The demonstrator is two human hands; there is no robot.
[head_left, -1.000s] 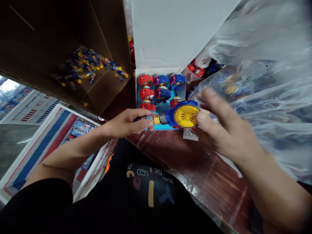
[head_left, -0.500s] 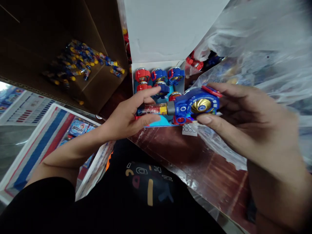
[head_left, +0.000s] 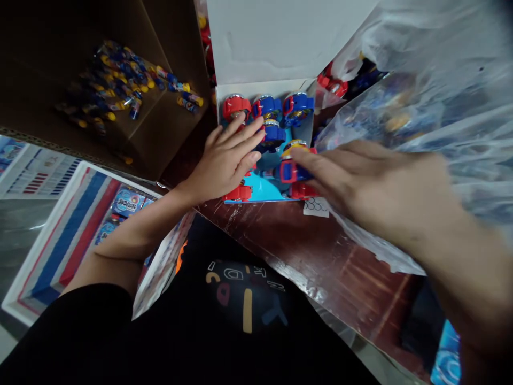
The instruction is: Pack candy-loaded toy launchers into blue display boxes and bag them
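Note:
A white display box (head_left: 266,89) with a light blue inside stands in front of me. In it sit several red and blue round toy launchers with shiny rims, among them a red launcher (head_left: 236,106) and a blue launcher (head_left: 298,106). My right hand (head_left: 360,176) grips another blue toy launcher (head_left: 295,171) at the box's right side, low over or inside it; its underside is hidden. My left hand (head_left: 224,166) lies with fingers stretched over the box's left side, covering some red launchers. No tube shows in it.
A deep cardboard box (head_left: 148,144) at the left holds many small yellow-capped tubes (head_left: 132,75). Clear plastic bags (head_left: 417,123) of toys lie at the right. A striped bag (head_left: 76,224) with blue packs is at lower left. Below is a reddish-brown tabletop (head_left: 340,246).
My right hand has lowered the blue toy launcher to the box and turned it. My left hand has let go of the tube end and spread over the box's left side.

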